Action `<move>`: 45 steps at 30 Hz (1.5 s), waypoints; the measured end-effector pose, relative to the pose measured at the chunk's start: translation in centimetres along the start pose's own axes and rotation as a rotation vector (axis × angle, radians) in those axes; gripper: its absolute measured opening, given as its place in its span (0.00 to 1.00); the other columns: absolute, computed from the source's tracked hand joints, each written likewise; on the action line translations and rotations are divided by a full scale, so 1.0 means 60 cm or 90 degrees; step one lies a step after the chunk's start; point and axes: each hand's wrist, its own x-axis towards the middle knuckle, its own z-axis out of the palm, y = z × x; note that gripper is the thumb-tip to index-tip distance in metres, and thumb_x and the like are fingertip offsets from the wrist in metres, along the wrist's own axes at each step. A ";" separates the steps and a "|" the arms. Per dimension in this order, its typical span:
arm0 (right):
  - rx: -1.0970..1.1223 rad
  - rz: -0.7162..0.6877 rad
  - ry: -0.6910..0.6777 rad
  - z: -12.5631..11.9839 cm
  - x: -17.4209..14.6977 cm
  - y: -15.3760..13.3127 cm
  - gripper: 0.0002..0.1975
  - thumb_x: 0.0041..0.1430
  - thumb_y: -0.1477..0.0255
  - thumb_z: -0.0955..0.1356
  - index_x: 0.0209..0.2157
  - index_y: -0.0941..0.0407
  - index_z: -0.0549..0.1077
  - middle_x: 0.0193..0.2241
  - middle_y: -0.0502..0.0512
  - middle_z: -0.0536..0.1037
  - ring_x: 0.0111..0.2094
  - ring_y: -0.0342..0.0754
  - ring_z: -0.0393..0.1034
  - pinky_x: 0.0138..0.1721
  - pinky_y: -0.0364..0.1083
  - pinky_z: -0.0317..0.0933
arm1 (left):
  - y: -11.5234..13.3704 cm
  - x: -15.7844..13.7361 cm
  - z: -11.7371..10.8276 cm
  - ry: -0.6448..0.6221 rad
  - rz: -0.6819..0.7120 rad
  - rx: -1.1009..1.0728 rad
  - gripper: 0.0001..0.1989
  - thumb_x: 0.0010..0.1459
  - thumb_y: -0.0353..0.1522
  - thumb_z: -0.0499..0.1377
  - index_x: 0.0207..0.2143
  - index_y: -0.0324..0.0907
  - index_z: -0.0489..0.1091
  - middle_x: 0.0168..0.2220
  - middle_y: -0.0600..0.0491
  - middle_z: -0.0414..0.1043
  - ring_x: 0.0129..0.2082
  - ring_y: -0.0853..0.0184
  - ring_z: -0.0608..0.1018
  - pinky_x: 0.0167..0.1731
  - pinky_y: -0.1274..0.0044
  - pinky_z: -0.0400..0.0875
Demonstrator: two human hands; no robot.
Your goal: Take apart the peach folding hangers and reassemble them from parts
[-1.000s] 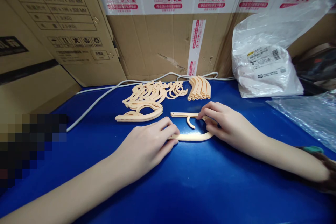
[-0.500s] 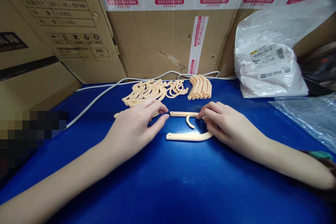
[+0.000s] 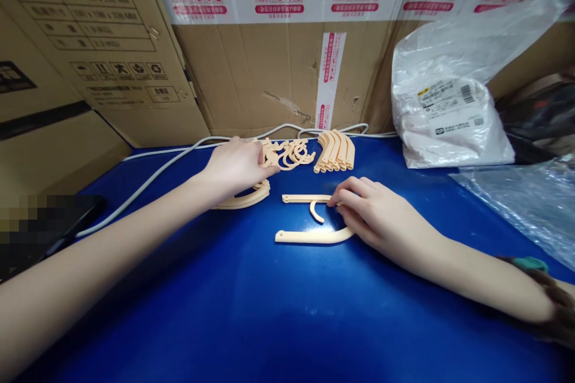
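On the blue tabletop, my right hand (image 3: pixel 371 209) is closed at the right end of a cream plastic hanger arm (image 3: pixel 305 198), fingertips pressed on it. A small curved hook (image 3: pixel 315 213) lies just below that arm, near my fingers. Closer to me is a second hanger arm (image 3: pixel 309 237), its bent right end partly under my right hand. My left hand (image 3: pixel 238 167) reaches over the pile of cream parts at the back left, thumb apart from the fingers; its other fingertips are partly hidden. Curved arms (image 3: pixel 247 198) show below that hand, and loose hooks (image 3: pixel 294 154) lie to its right.
A row of curved hanger arms (image 3: pixel 335 152) stands at the back. Behind it run a white cable (image 3: pixel 179 152) and a large cardboard box (image 3: pixel 260 84). A white plastic bag (image 3: pixel 449 125) sits at right, with clear plastic wrap (image 3: pixel 525 191) in front. A dark object lies at far left.
My left hand has moved away from the left end of the upper arm, back and left onto the pile. My right hand stays on the arm. The view has shifted slightly.
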 end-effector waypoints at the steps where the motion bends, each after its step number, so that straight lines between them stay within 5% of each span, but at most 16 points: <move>1: -0.001 0.001 -0.002 -0.001 0.000 0.000 0.11 0.64 0.77 0.59 0.39 0.59 0.71 0.39 0.61 0.73 0.38 0.53 0.66 0.39 0.53 0.63 | 0.001 0.003 0.002 -0.015 -0.005 0.004 0.21 0.55 0.50 0.53 0.29 0.41 0.72 0.31 0.44 0.75 0.35 0.52 0.75 0.28 0.72 0.61; 10: 0.006 0.009 -0.008 -0.001 0.000 -0.002 0.10 0.64 0.77 0.59 0.39 0.59 0.71 0.41 0.61 0.72 0.39 0.52 0.66 0.40 0.52 0.63 | 0.002 0.020 0.006 -0.076 -0.045 -0.062 0.11 0.49 0.38 0.55 0.20 0.43 0.69 0.21 0.50 0.71 0.23 0.62 0.72 0.23 0.74 0.56; 16: 0.007 0.004 0.002 0.000 -0.001 -0.001 0.11 0.64 0.77 0.59 0.38 0.59 0.72 0.40 0.60 0.73 0.38 0.52 0.66 0.39 0.52 0.63 | 0.006 0.030 0.009 -0.082 -0.087 -0.069 0.11 0.47 0.39 0.56 0.21 0.42 0.70 0.21 0.50 0.71 0.24 0.63 0.73 0.23 0.75 0.54; 24: 0.011 0.005 0.002 0.000 -0.001 0.000 0.11 0.64 0.77 0.59 0.39 0.59 0.72 0.40 0.60 0.72 0.38 0.52 0.66 0.40 0.53 0.63 | 0.005 0.029 0.001 -0.043 -0.100 -0.091 0.11 0.48 0.39 0.56 0.26 0.43 0.73 0.24 0.49 0.75 0.27 0.59 0.75 0.23 0.74 0.57; 32: 0.007 0.001 0.001 0.000 -0.001 0.000 0.10 0.64 0.77 0.59 0.39 0.59 0.72 0.40 0.60 0.72 0.38 0.53 0.66 0.40 0.53 0.63 | 0.004 0.009 -0.022 0.086 -0.075 -0.120 0.12 0.49 0.41 0.56 0.27 0.44 0.73 0.29 0.48 0.76 0.29 0.59 0.75 0.25 0.73 0.58; 39: 0.004 -0.004 0.004 0.000 -0.002 0.000 0.10 0.63 0.77 0.60 0.39 0.59 0.72 0.39 0.60 0.73 0.38 0.53 0.66 0.39 0.53 0.63 | 0.022 -0.055 -0.073 0.117 -0.102 -0.124 0.09 0.48 0.41 0.58 0.27 0.46 0.72 0.28 0.53 0.74 0.26 0.62 0.72 0.23 0.74 0.55; 45: 0.010 0.005 -0.005 -0.001 -0.001 0.000 0.10 0.64 0.76 0.60 0.39 0.59 0.72 0.39 0.60 0.73 0.38 0.52 0.66 0.40 0.52 0.62 | 0.032 -0.148 -0.046 0.137 0.050 -0.152 0.08 0.53 0.39 0.58 0.26 0.45 0.68 0.28 0.54 0.72 0.28 0.63 0.72 0.24 0.75 0.58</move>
